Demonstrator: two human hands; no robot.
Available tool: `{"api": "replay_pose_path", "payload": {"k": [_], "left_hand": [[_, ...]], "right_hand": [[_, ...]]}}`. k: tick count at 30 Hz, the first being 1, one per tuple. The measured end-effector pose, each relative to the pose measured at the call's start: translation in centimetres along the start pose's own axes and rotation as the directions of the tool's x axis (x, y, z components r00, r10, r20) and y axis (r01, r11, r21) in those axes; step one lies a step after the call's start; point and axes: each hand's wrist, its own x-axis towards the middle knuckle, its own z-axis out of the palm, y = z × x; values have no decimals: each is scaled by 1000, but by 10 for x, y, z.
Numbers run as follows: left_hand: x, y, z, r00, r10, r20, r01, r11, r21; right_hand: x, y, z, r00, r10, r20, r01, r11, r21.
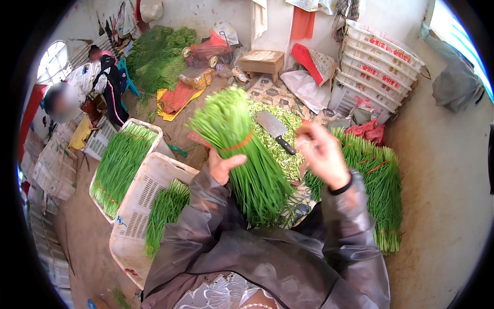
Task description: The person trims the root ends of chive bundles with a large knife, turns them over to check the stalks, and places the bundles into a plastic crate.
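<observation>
My left hand (222, 167) is closed round a thick bundle of green chives (252, 159), thumb across its front. An orange band circles the bundle; its pale cut ends tilt up and away, the leaves hanging toward my lap. Just right of it my right hand (324, 157) is raised, apart from the bundle. Its curled fingers are smeared by motion, so whether they hold anything is unclear. Beyond the hands, a cleaver (271, 126) with a black handle lies on a heap of chopped pale stalk ends (262, 147).
Banded chives (378, 193) are stacked at my right. On the left stand a white crate (139, 206) with a few chives and a fuller crate (160, 135). A wooden stool (261, 61), nested white baskets (380, 64) and a loose green pile (157, 56) are farther back. Another person (110, 82) bends at far left.
</observation>
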Motion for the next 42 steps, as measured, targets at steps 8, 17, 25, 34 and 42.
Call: {"api": "replay_pose_path", "payload": {"k": [8, 17, 25, 34, 42], "left_hand": [[26, -7, -67, 930, -204, -306, -17, 808, -589], [18, -8, -127, 883, -237, -406, -103, 747, -657], [10, -1, -126, 898, -207, -389, -92, 774, -626], [17, -13, -108, 871, -285, -400, -31, 781, -624], [16, -23, -108, 859, -320, -400, -47, 729, -683]], "right_hand": [[-85, 205, 39, 921, 386, 42, -197, 557, -807], [-53, 138, -28, 894, 311, -323, -353, 932, -78], [-36, 15, 14, 982, 167, 87, -188, 919, 347], [-3, 9, 121, 932, -345, 113, 362, 862, -355], [-4, 11, 96, 992, -7, 126, -49, 901, 432]]}}
